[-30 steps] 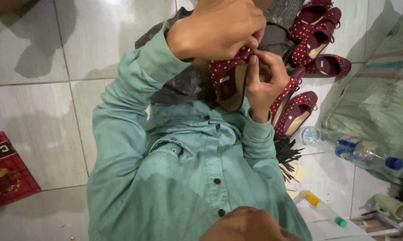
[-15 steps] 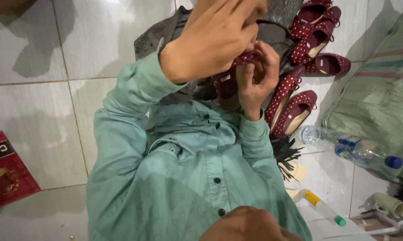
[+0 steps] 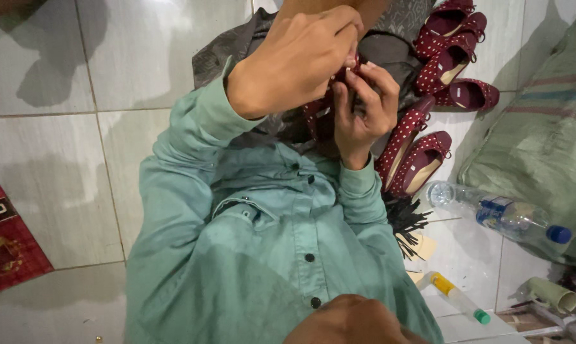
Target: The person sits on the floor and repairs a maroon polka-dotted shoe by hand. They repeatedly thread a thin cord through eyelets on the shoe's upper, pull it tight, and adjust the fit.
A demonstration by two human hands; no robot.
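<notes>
My left hand (image 3: 294,60) and my right hand (image 3: 361,108) are raised together in front of my chest. Both pinch a dark red shoe with white dots (image 3: 313,118). The left hand covers most of the shoe from above, and its fingertips meet the right hand's fingers at the shoe's upper edge. Only a strip of the shoe shows between the hands. Below them are my teal button shirt (image 3: 269,255) and grey trousers (image 3: 237,51).
More red dotted shoes lie on the white tiles: a pile (image 3: 444,41) at the top right and a pair (image 3: 418,156) beside my right forearm. A plastic water bottle (image 3: 498,213), a green woven sack (image 3: 543,127), a glue tube (image 3: 457,296) and a red packet (image 3: 7,245) lie around.
Both hands have risen closer to the camera with the shoe. The left hand now covers far more of the shoe than a second ago.
</notes>
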